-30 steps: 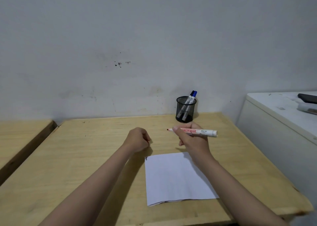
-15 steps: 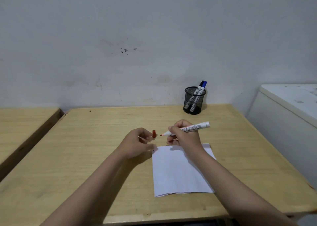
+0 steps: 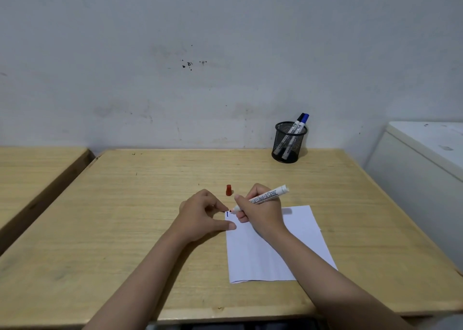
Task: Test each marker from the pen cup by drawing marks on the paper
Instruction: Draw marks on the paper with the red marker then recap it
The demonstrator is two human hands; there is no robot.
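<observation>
My right hand (image 3: 260,210) grips a white uncapped red marker (image 3: 265,196), its tip at the top left corner of the white paper (image 3: 270,252). A short blue mark (image 3: 227,214) sits at that corner. The red cap (image 3: 228,190) stands on the table just beyond my hands. My left hand (image 3: 204,215) rests on the table with its thumb pressing the paper's left edge; it holds nothing. A black mesh pen cup (image 3: 288,141) at the back holds two markers, one with a blue cap (image 3: 304,119) and one with a black cap.
The wooden table (image 3: 125,217) meets a grey wall at the back. A second wooden table (image 3: 30,169) stands to the left across a gap. A white cabinet (image 3: 421,164) stands close on the right.
The red cap left my left hand and now stands on the table. My right hand lowered the marker tip to the paper's corner. My left hand came to rest on the paper's edge.
</observation>
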